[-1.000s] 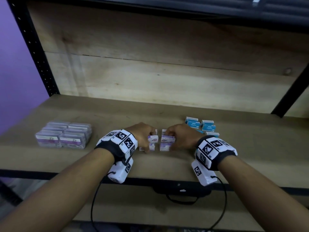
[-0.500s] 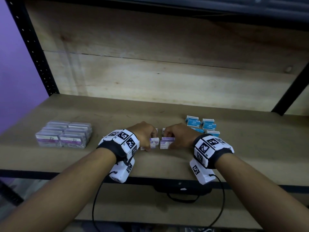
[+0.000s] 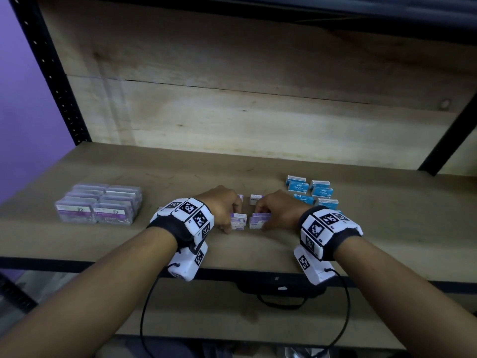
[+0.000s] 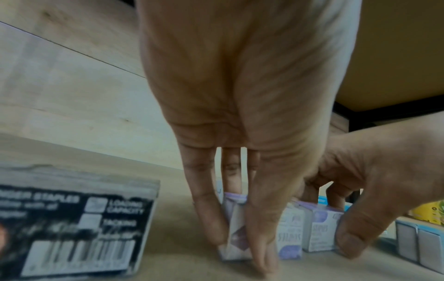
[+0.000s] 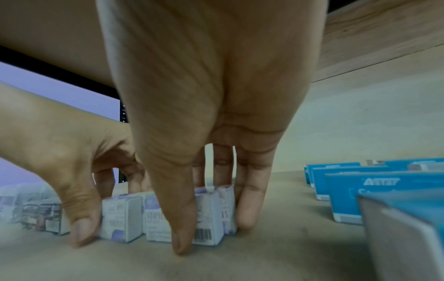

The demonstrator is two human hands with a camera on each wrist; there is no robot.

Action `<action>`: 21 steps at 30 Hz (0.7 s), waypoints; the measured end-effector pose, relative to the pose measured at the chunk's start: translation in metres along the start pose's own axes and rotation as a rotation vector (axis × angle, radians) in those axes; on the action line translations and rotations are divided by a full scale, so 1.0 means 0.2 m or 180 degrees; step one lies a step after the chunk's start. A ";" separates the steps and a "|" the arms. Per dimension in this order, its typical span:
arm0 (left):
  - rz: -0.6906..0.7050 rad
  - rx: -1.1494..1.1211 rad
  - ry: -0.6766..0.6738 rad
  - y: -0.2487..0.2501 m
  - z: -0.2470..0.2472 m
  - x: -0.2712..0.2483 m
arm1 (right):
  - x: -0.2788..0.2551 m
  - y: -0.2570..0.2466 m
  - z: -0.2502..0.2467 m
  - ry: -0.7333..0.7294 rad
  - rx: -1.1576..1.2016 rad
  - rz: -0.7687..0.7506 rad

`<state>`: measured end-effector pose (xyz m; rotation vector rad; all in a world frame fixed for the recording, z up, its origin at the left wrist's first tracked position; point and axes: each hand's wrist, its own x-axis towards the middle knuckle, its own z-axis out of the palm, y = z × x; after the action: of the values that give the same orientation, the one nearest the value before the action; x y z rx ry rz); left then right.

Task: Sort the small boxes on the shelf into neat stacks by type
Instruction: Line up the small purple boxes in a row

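Small white-and-purple staple boxes stand in two groups at mid-shelf. My left hand (image 3: 232, 218) pinches the left group (image 3: 238, 224) between thumb and fingers; the left wrist view shows the thumb and fingers (image 4: 211, 224) clamped on a box (image 4: 236, 245). Just to the right, my right hand (image 3: 261, 215) grips the right group (image 3: 258, 224). In the right wrist view its thumb (image 5: 182, 233) presses the front of a box (image 5: 209, 226). A narrow gap separates the groups. One more white box (image 3: 255, 198) stands behind them.
Several blue staple boxes (image 3: 309, 188) stand in rows to the right of my right hand. Clear plastic staple cases (image 3: 99, 206) sit packed together at the left. The wooden shelf (image 3: 387, 228) has a plank back wall and black uprights at both sides.
Both hands keep their hold on the white-and-purple boxes and have barely shifted. The head view has tilted slightly.
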<state>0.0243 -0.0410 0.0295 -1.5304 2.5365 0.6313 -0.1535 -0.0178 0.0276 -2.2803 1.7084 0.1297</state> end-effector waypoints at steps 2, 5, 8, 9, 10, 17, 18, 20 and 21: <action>0.0008 0.0016 0.0015 0.00 0.00 0.00 | -0.01 0.00 -0.01 -0.0007 0.0038 0.0021; 0.0014 0.0004 0.0058 0.01 0.00 0.00 | -0.02 0.00 -0.01 0.0037 0.0117 0.0034; 0.0025 0.0018 0.0113 0.02 0.01 0.01 | -0.03 -0.01 -0.01 0.0073 0.0117 0.0042; 0.0029 0.0023 0.0139 0.02 0.02 0.01 | -0.03 -0.01 -0.01 0.0078 0.0113 0.0041; 0.0032 0.0023 0.0164 0.02 0.02 0.01 | -0.03 -0.02 -0.01 0.0085 0.0111 0.0038; -0.0023 0.0011 0.0304 0.01 0.04 0.00 | -0.04 -0.03 0.00 0.0096 0.0077 0.0037; -0.0038 0.0006 0.0320 0.01 0.04 -0.01 | -0.04 -0.03 -0.01 0.0096 0.0081 0.0042; -0.0062 -0.0008 0.0349 0.00 0.05 -0.01 | -0.04 -0.03 -0.01 0.0094 0.0077 0.0043; -0.0071 -0.0010 0.0361 0.00 0.05 -0.01 | -0.05 -0.03 -0.01 0.0096 0.0068 0.0037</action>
<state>0.0234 -0.0349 0.0216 -1.6382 2.5965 0.5613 -0.1505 -0.0082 0.0324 -2.2684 1.7298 0.0792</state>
